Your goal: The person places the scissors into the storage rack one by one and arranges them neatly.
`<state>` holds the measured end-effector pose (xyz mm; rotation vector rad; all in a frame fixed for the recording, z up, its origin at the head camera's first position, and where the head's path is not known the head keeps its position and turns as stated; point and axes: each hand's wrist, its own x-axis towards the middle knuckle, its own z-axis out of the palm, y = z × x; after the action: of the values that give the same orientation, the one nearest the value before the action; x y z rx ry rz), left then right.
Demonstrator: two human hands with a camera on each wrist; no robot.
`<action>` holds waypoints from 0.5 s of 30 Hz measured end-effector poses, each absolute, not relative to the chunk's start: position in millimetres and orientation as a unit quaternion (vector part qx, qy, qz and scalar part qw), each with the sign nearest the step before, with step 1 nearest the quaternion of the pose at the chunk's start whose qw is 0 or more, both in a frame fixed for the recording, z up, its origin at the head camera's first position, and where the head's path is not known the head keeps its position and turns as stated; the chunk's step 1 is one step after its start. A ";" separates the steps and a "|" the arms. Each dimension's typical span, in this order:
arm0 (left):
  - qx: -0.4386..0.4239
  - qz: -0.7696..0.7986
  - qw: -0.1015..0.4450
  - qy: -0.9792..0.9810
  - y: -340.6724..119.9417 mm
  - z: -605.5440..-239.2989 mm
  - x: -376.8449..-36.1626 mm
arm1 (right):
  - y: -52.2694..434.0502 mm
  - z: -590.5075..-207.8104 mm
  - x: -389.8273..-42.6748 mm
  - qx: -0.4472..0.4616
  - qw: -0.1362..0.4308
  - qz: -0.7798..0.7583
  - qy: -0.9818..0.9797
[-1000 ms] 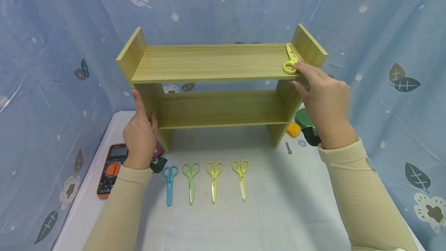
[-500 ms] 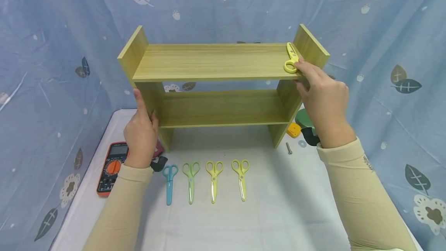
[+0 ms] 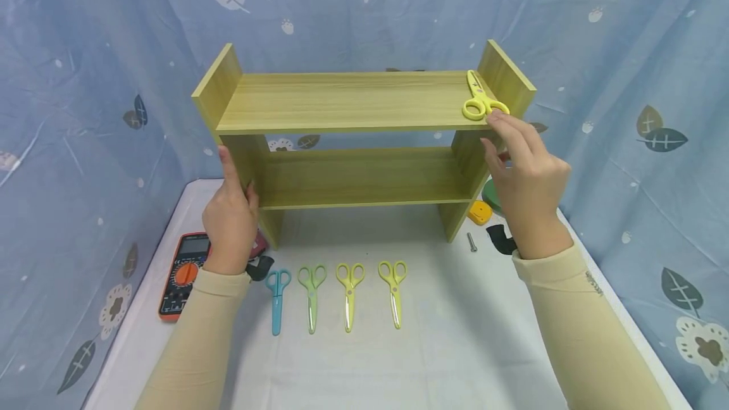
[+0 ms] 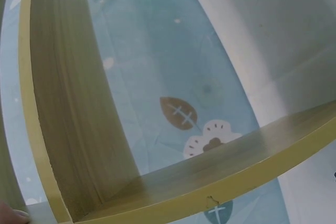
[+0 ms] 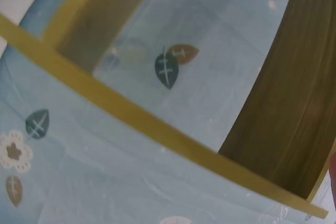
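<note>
My left hand grips the left side panel of a two-tier wooden shelf, index finger stretched up along its front edge and thumb on the inner side. At the right end of the top board lie yellow scissors, blades toward the back and both loops showing. Right at the near loop and the board's front edge are the fingertips of my right hand, its thumb apart below the board. In front of the shelf lie blue scissors, green scissors and two yellow pairs, side by side.
A multimeter lies left of the shelf, with a dark red item partly behind my left wrist. Near the right foot are an orange-yellow item, a green round item and a bolt. A blue curtain hangs behind.
My right hand has drawn slightly down and off the yellow scissors on the top board, baring their right loop. The left hand stays on the side panel.
</note>
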<state>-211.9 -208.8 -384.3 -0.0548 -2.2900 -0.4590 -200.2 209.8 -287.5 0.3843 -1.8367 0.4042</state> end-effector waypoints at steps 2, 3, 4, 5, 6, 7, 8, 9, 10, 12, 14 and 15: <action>-0.021 -0.179 0.391 -0.903 -208.6 -384.3 -211.9 | 207.1 -293.1 -195.0 0.167 0.577 0.184 -0.778; -0.021 -0.179 0.391 -0.902 -208.6 -384.3 -212.0 | 205.5 -295.5 -192.2 0.169 0.575 0.188 -0.778; -0.021 -0.178 0.392 -0.902 -208.7 -384.4 -212.0 | 203.5 -297.8 -189.3 0.171 0.572 0.192 -0.779; -0.020 -0.178 0.393 -0.902 -208.9 -384.4 -212.1 | 201.4 -300.1 -186.3 0.172 0.569 0.195 -0.781; -0.020 -0.177 0.394 -0.901 -209.1 -384.4 -212.2 | 199.0 -302.5 -183.2 0.173 0.564 0.199 -0.782; -0.020 -0.176 0.395 -0.901 -209.2 -384.4 -212.3 | 196.3 -304.9 -180.3 0.174 0.562 0.205 -0.782; -0.019 -0.176 0.395 -0.901 -209.3 -384.4 -212.3 | 193.8 -307.4 -177.6 0.176 0.560 0.208 -0.783; -0.019 -0.175 0.395 -0.902 -209.4 -384.5 -212.3 | 191.3 -310.1 -175.1 0.179 0.557 0.210 -0.783; -0.019 -0.175 0.394 -0.902 -209.4 -384.5 -212.3 | 188.9 -312.9 -173.0 0.179 0.556 0.212 -0.783; -0.019 -0.175 0.392 -0.903 -209.1 -384.5 -212.3 | 185.0 -319.0 -169.8 0.180 0.549 0.211 -0.789; -0.018 -0.174 0.391 -0.904 -208.7 -384.7 -212.1 | 182.1 -325.6 -167.7 0.178 0.536 0.208 -0.799; -0.017 -0.174 0.391 -0.903 -208.4 -384.9 -212.0 | 180.8 -329.4 -167.0 0.174 0.528 0.211 -0.804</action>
<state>-212.0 -208.4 -384.9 -0.0444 -2.2945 -0.4429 -167.0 180.8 -329.4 0.4155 -1.9213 0.5038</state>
